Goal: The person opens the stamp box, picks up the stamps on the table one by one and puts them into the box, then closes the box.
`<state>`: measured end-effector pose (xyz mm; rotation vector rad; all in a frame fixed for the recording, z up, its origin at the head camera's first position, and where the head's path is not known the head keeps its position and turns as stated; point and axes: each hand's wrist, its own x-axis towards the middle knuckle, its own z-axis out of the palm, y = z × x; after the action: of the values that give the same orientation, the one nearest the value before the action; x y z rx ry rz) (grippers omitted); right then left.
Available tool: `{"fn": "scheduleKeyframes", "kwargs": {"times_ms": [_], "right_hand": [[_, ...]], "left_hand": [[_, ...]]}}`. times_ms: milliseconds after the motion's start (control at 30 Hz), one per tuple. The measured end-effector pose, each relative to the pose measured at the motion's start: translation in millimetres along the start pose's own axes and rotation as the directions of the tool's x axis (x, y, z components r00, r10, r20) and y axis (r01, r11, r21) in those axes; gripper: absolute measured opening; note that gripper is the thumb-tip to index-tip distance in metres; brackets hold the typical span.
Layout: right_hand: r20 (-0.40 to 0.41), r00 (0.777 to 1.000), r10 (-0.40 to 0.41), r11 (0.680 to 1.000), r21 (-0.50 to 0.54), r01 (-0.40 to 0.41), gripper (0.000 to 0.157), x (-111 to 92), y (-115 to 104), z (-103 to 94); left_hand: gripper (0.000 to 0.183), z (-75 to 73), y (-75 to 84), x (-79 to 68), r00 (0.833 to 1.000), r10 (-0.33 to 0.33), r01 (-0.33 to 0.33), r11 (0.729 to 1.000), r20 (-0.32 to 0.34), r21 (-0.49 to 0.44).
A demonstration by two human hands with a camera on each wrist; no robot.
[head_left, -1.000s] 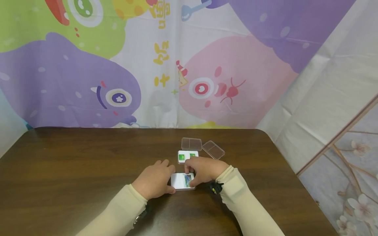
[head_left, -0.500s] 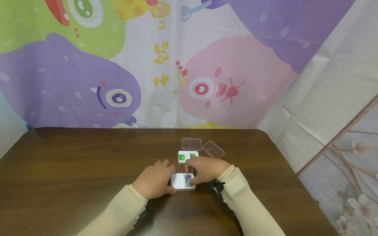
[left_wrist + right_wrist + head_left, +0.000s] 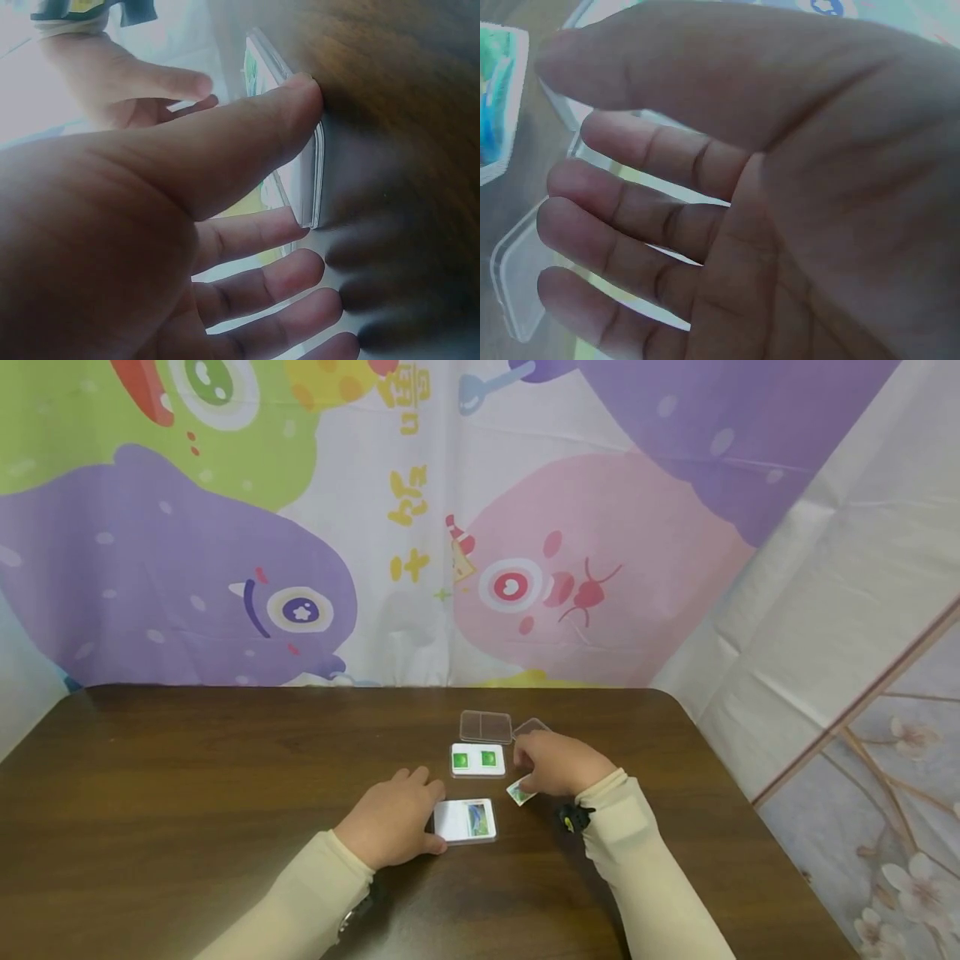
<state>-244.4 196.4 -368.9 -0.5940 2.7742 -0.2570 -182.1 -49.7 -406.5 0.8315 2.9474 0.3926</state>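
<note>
In the head view, my left hand [image 3: 393, 818] holds a shallow white case [image 3: 452, 821] on the table by its left end. The left wrist view shows the thumb at one edge of the case [image 3: 307, 180] and the forefinger at a corner. A landscape picture [image 3: 477, 819] fills the case's right half. Right of it is a small white-bordered picture card [image 3: 517, 792], tilted. My right hand [image 3: 558, 764] is just above this card. In the right wrist view its fingers [image 3: 592, 142] are relaxed and the thumb is apart from them, beyond them the card [image 3: 496, 105].
Behind the first case lies another white case [image 3: 477, 770] with two green pictures. Farther back is a clear plastic lid [image 3: 486, 727]. A second clear lid [image 3: 532, 725] is partly hidden by my right hand. A printed cloth [image 3: 405, 643] hangs behind the table [image 3: 187, 793].
My right hand has moved right, away from the front case, and a picture card now shows beside it. A landscape picture still shows in that case. My left hand has stayed in place.
</note>
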Motion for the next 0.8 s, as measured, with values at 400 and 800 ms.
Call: {"fn": "scheduleKeyframes", "kwargs": {"times_ms": [400,800], "right_hand": [[0.034,0.997,0.069,0.997,0.014,-0.070,0.029,7.8,1.5,12.6],[0.034,0.990,0.138,0.990,-0.021,-0.137,0.033,8.2,2.9,14.5]], "left_hand": [[0.052,-0.1,0.4,-0.5,1.000,0.003,-0.003,1.000,-0.008,-0.002],[0.052,-0.3,0.1,0.1,1.000,-0.002,0.002,1.000,-0.007,-0.010]]}}
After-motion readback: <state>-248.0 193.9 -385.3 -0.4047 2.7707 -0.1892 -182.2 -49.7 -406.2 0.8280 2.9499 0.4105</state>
